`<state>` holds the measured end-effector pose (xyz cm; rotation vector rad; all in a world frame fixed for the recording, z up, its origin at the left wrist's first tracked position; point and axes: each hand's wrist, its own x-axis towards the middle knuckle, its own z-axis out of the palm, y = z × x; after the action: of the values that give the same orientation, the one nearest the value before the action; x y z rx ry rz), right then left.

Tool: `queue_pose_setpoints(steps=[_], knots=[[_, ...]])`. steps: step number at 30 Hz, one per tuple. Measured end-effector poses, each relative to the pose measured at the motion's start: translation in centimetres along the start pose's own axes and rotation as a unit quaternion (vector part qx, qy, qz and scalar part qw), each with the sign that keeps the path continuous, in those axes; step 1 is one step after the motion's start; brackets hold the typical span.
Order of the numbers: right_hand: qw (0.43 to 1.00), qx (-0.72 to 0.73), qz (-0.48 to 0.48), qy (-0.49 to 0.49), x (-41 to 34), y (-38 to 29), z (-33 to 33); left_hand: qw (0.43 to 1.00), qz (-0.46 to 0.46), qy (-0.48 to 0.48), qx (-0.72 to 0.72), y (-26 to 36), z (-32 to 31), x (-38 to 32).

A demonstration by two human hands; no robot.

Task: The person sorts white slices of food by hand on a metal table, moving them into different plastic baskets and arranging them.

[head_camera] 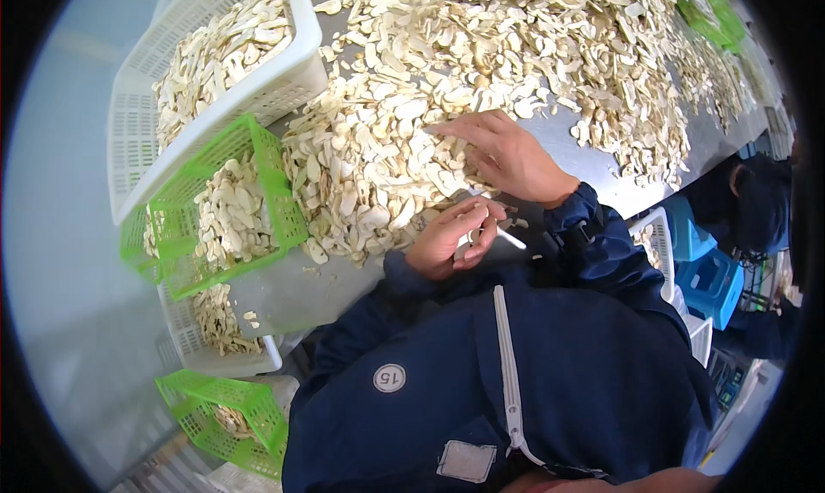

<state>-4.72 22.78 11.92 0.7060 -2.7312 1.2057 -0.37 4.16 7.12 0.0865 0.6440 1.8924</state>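
Observation:
A broad heap of pale dried mushroom slices (380, 151) lies before me on a metal table (554, 129). At the heap's near edge, my left hand (454, 235) is curled palm up around a few pale slices (465, 240), partly hidden by its fingers. A thin white strip (511, 238) shows just beyond those fingers; I cannot tell whether it is a slice or a tool. My right hand (509, 154) is palm down over the heap's right side, fingers spread and their tips at the slices. I see nothing gripped in it.
At the left stand a white slotted crate (309, 35) of slices and a green basket (271, 170), partly filled. Below the table edge are another white crate (177, 338) and green basket (200, 383). Blue stools (712, 287) and a person in dark clothing (764, 203) are at right.

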Motion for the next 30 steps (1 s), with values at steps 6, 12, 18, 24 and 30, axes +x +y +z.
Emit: queue_pose_setpoints(steps=[6, 12, 18, 24, 30], knots=[[0.991, -0.114, -0.016, 0.069, -1.1, 1.2, 0.2, 1.000, 0.000, -0.003, 0.007, -0.1, 0.0, 0.1], [0.878, 0.361, 0.314, -0.017, -2.4, 1.9, -0.7, 1.000, -0.012, -0.002, 0.001, 0.1, 0.1, 0.0], [0.860, 0.397, 0.320, -0.004, -2.9, 1.1, -0.8, 0.994, 0.096, 0.020, -0.046, -0.6, -0.3, 0.2], [0.972, 0.061, 0.225, 0.040, -3.8, 0.8, -0.6, 0.996, 0.082, -0.016, -0.023, -0.4, -0.6, 0.4], [0.962, -0.215, 0.133, 0.105, -4.5, 1.0, -1.8, 0.992, -0.091, -0.039, 0.080, -0.8, 1.5, 0.5]])
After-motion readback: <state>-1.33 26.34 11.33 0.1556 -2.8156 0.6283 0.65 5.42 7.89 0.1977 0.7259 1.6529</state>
